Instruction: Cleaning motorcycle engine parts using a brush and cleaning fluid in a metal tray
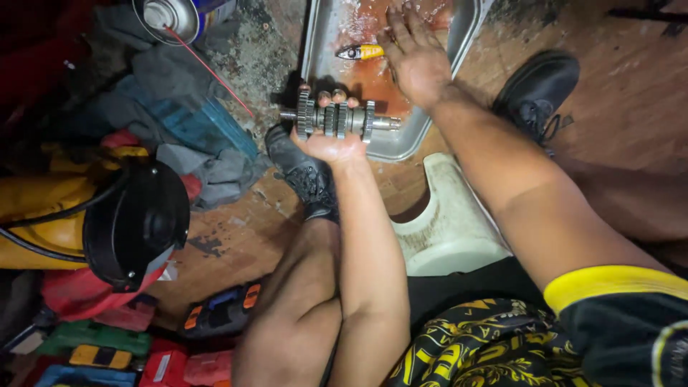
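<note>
At the top middle of the frame sits a shiny metal tray (459, 43) with red oily liquid. The right hand (416, 61) lies flat in it, fingers spread. Just below, the left hand (331, 143) grips a grey metal gear shaft (337, 119), fingers curled around it.

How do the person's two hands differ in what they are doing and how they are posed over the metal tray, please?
The left hand is curled, palm up, around a gear shaft, while the right hand holds nothing and is spread flat, palm down. The left hand sits at the near rim of the metal tray; the right hand reaches farther in, over the reddish liquid, beside a small yellow-handled tool. Both are bare and stained.
</note>
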